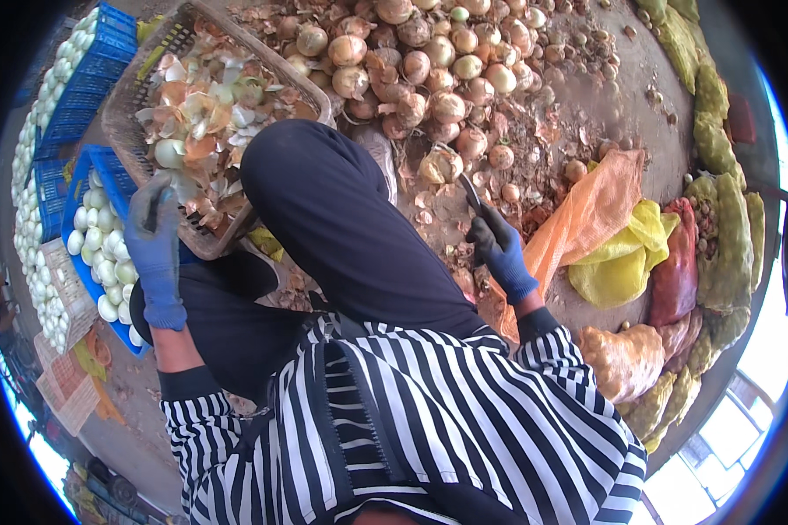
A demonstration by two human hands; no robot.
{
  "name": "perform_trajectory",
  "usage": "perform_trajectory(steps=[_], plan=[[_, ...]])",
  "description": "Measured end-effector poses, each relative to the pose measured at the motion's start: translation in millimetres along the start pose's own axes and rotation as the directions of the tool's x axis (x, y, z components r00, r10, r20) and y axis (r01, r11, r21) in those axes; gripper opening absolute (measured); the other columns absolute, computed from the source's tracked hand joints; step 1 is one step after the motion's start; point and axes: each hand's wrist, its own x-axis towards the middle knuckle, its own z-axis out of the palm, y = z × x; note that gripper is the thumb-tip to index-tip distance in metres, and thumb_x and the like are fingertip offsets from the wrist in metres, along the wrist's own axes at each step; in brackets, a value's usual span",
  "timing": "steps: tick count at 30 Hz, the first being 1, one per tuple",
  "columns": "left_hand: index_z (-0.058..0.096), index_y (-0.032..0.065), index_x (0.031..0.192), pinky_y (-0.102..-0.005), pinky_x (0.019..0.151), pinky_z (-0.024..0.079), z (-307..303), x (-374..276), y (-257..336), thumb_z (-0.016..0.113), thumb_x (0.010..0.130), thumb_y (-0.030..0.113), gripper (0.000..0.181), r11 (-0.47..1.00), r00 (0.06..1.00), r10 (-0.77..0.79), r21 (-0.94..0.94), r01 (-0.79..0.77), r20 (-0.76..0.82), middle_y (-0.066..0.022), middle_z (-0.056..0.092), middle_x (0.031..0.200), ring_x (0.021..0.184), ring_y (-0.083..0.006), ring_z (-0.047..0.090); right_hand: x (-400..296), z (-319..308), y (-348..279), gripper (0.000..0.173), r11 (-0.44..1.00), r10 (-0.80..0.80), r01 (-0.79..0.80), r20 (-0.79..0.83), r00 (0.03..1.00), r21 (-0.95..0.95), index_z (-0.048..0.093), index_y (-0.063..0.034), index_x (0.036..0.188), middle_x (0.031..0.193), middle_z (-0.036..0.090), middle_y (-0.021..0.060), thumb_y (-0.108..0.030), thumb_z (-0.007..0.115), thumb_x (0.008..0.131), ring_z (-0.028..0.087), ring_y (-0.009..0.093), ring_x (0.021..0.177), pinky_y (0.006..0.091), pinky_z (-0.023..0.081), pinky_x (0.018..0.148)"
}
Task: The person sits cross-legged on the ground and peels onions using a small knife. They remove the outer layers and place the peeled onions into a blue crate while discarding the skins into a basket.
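My right hand (497, 247), in a blue knitted glove with a dark palm, grips a small knife (471, 194). The blade points toward a partly peeled onion (440, 164) at the edge of the onion heap; I cannot tell whether they touch. On the left, my gloved left hand (153, 246) hovers by the near rim of a brown plastic crate (119, 125). Its fingers are apart and nothing shows between them. Just beyond the fingertips is a pale peeled onion (169, 153), against the loose onion skins (217, 111) that fill the crate.
A large heap of unpeeled onions (433, 65) covers the ground ahead. Blue crates (82, 164) of peeled onions stand at left. At right lie an orange mesh sack (578, 210), a yellow sack (620, 262) and several filled sacks (725, 249). My bent knee (295, 157) rises between my hands.
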Motion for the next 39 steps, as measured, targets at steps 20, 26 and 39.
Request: perform_trajectory(steps=[20,26,39], plan=[[0.043,-0.0013,0.143,-0.0362,0.090,0.052,23.8,62.6,34.4,0.063,0.095,0.030,0.061,0.804,0.993,0.049,-0.595,0.024,0.106,-0.0155,0.063,0.119,0.101,-0.0239,0.063,28.1,-19.1,-18.2,0.038,0.904,-0.256,0.171,-0.178,0.950,-0.391,0.058,-0.0091,0.133,0.114,0.067,0.0216,-0.022,0.057,0.098,0.068,0.037,0.095,0.0402,0.055,0.082],[0.043,0.0013,0.146,-0.0420,0.110,0.039,2.6,84.7,-0.4,0.071,0.091,0.026,0.066,0.945,0.975,0.129,0.320,-0.065,-0.182,-0.0198,0.049,0.143,0.133,-0.0318,0.045,49.8,-113.3,110.6,0.039,0.668,-0.070,-0.327,-0.494,0.867,-0.669,0.060,-0.0125,0.127,0.100,0.069,0.0239,-0.038,0.050,0.098,0.066,0.044,0.094,0.0499,0.052,0.081],[0.052,0.0015,0.139,-0.0316,0.101,0.047,29.5,17.0,19.5,0.065,0.094,0.012,0.048,0.989,0.987,-0.148,0.007,0.148,0.064,-0.0117,0.059,0.131,0.118,-0.0197,0.058,78.1,-96.8,82.7,0.034,0.953,0.260,-0.299,-0.395,0.881,-0.041,0.060,-0.0057,0.128,0.076,0.063,0.0019,-0.026,0.055,0.101,0.055,0.011,0.055,0.0284,0.049,0.051]])
